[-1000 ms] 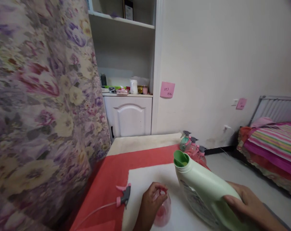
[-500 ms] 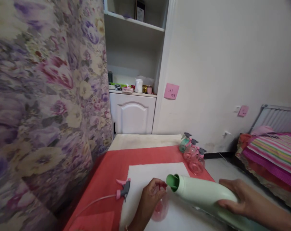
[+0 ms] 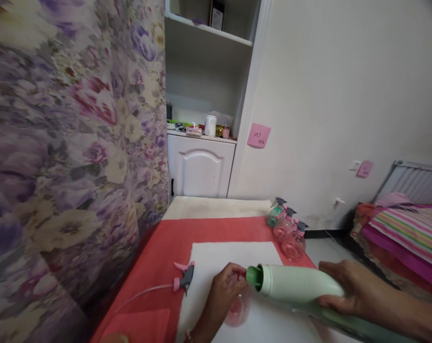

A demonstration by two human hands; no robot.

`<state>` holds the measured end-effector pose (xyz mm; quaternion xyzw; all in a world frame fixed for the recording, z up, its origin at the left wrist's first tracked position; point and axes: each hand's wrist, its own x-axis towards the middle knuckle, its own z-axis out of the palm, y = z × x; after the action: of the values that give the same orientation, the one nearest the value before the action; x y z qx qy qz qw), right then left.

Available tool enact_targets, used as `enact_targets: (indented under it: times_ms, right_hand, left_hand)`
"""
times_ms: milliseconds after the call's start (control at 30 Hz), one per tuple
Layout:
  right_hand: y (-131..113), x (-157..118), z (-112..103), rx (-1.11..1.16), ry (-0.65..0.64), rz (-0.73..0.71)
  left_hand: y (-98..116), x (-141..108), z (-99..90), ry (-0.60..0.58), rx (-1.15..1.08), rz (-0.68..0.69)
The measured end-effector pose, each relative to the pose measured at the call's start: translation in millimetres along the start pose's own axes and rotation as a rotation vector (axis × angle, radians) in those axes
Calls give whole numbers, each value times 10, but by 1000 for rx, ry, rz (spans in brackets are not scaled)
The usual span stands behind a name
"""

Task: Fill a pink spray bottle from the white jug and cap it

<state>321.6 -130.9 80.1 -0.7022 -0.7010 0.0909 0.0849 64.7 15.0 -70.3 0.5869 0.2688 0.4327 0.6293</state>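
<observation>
My left hand (image 3: pixel 227 290) is closed round the neck of a clear pink spray bottle (image 3: pixel 238 312) that stands on a white cloth (image 3: pixel 266 317), its spray head off. In my right hand (image 3: pixel 348 290) is a large pale green bottle (image 3: pixel 302 286), tipped so its green spout (image 3: pixel 254 276) points left. The spout is right beside the pink bottle's mouth; whether liquid is flowing I cannot tell. To the left lies a grey and pink trigger spray head (image 3: pixel 184 277) with a long clear tube.
Several spray bottles (image 3: pixel 293 243) with grey triggers stand along the table's right edge. A red cloth (image 3: pixel 155 257) covers most of the table. A floral curtain (image 3: pixel 94 166) hangs at the left, with a white cabinet (image 3: pixel 205 166) behind the table and a bed (image 3: pixel 405 238) at the right.
The pale green bottle has tilted to a more level angle, its base end higher. My left hand stays on the pink bottle. The view has shifted slightly.
</observation>
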Motion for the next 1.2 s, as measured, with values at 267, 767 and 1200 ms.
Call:
enact_targets:
  times_ms: [267, 767, 1200]
  right_hand:
    - [-36, 60, -77, -71, -66, -49]
    - [-216, 120, -296, -251, -37, -152]
    - [-322, 152, -405, -299, -22, -200]
  left_hand:
    - [41, -24, 13, -3, -24, -4]
    - [143, -42, 67, 33, 57, -32]
    - [147, -49, 71, 33, 83, -26]
